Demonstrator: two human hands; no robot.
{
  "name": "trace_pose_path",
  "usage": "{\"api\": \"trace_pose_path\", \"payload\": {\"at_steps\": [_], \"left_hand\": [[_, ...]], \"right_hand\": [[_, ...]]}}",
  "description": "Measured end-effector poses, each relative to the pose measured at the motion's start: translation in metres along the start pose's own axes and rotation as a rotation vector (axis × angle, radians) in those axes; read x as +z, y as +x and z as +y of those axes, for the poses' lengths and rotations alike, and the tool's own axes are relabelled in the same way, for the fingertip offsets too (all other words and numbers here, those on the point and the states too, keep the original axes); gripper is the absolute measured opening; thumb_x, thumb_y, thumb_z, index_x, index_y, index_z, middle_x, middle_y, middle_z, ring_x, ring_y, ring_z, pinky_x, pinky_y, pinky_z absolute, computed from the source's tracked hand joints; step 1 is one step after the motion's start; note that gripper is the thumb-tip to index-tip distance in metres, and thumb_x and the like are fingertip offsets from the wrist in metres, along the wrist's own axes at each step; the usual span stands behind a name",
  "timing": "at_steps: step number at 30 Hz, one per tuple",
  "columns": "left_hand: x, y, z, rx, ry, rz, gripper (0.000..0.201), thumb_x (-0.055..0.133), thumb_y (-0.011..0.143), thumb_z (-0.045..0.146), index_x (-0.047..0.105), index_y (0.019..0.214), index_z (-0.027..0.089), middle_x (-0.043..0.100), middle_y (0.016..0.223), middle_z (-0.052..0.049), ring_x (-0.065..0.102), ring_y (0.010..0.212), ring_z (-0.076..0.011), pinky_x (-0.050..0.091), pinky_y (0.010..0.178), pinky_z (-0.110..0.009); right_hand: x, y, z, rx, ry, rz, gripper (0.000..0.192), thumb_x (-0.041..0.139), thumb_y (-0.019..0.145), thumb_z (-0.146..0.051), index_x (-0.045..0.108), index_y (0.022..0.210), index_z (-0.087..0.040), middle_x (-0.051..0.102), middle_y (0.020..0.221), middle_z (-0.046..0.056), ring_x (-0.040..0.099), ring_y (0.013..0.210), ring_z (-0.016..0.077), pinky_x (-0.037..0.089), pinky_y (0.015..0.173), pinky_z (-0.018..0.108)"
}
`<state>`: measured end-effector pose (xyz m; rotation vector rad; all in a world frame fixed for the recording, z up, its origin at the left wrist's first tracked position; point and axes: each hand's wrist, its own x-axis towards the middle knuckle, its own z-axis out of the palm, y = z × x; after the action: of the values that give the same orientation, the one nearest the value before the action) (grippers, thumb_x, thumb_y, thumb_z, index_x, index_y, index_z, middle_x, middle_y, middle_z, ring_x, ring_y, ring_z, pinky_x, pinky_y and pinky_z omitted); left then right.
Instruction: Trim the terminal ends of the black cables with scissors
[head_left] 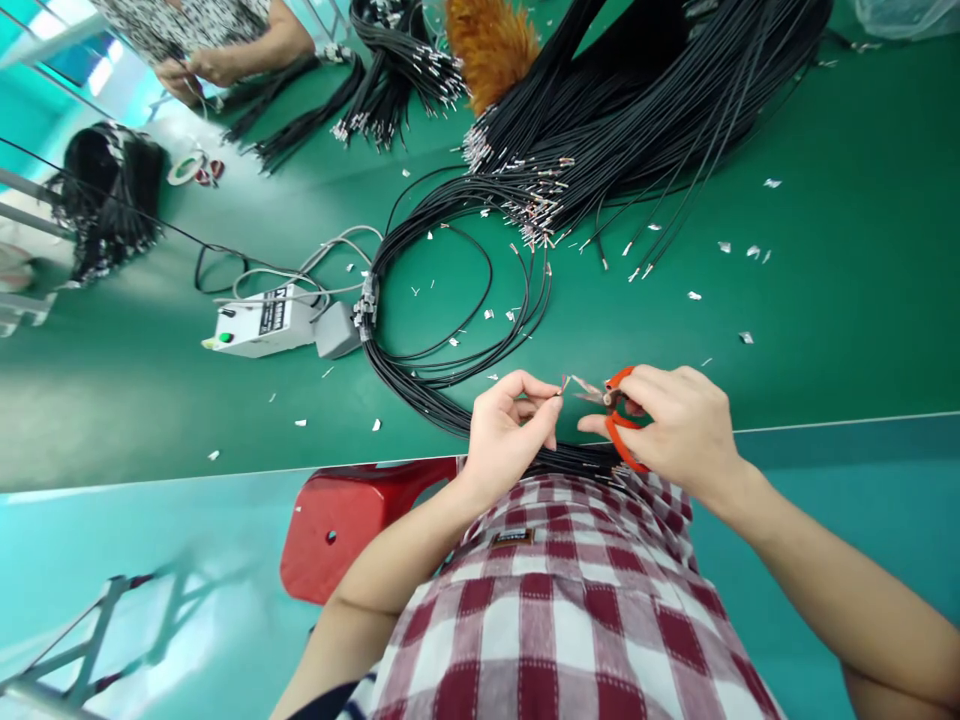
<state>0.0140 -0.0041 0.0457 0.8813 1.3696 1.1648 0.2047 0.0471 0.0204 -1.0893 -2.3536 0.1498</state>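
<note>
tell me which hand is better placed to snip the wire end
Right: the right hand already holds the scissors, blades pointing at the wire end pinched in the left hand.

open: bare green table [825, 300] right | blocked: black wire bundles [600, 120] ahead, control box [259, 322] left

A white control box [259, 322] with a green button sits on the green table [825, 300] at the left, with a grey box [337, 330] just beside it and grey cables looping away behind. At the far side lies an orange feather duster [491, 40]. A tape roll [185, 168] rests at the far left, near a co-worker's hands [199, 70]. Small metal scraps [750, 250] dot the table. A red stool [352, 520] stands at the near edge.
</note>
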Motion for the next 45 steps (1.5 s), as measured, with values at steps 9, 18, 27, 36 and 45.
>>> {"api": "trace_pose_path", "payload": {"at_steps": [9,18,27,36,45], "left_hand": [[-0.001,0.004,-0.004,-0.059,-0.091,-0.03,0.029,0.078,0.077,0.036,0.057,0.08,0.015,0.057,0.051,0.006,0.055,0.037,-0.008,0.039,0.04,-0.018],[-0.002,0.012,-0.011,-0.115,-0.2,-0.046,0.031,0.08,0.075,0.033,0.055,0.078,0.014,0.06,0.063,0.003,0.055,0.036,-0.0078,0.034,0.037,-0.018],[-0.008,0.016,-0.008,-0.148,-0.338,-0.137,0.031,0.077,0.08,0.04,0.065,0.084,0.011,0.051,0.057,0.003,0.035,0.041,-0.0027,0.018,0.04,-0.019],[-0.017,0.017,-0.006,-0.269,-0.492,-0.282,0.031,0.078,0.081,0.036,0.059,0.088,0.013,0.04,0.054,0.008,0.02,0.04,0.0003,0.011,0.045,-0.019],[-0.02,0.017,-0.011,-0.265,-0.493,-0.276,0.035,0.078,0.081,0.036,0.054,0.099,0.017,0.047,0.056,0.008,0.028,0.039,-0.002,0.017,0.046,-0.02]], "right_hand": [[0.007,0.002,-0.001,-0.077,-0.27,0.025,0.04,0.055,0.095,-0.049,0.068,0.074,-0.018,0.067,0.067,0.005,0.055,0.062,0.0175,0.028,0.068,0.035],[0.018,0.003,0.011,-0.013,-0.149,-0.054,0.038,0.055,0.096,-0.042,0.066,0.069,-0.019,0.067,0.064,0.004,0.056,0.061,0.0158,0.028,0.068,0.035],[0.019,0.002,0.01,0.246,0.313,-0.197,0.046,0.058,0.089,-0.063,0.061,0.07,-0.021,0.066,0.067,0.0,0.053,0.058,0.014,0.034,0.063,0.03],[0.021,0.014,0.007,-0.045,-0.057,-0.017,0.043,0.057,0.093,-0.058,0.07,0.08,-0.019,0.074,0.077,0.004,0.062,0.07,0.0164,0.031,0.072,0.034],[0.026,0.013,0.007,-0.021,0.024,-0.024,0.041,0.058,0.094,-0.052,0.066,0.069,-0.02,0.069,0.065,0.002,0.056,0.059,0.0139,0.031,0.067,0.033]]}}
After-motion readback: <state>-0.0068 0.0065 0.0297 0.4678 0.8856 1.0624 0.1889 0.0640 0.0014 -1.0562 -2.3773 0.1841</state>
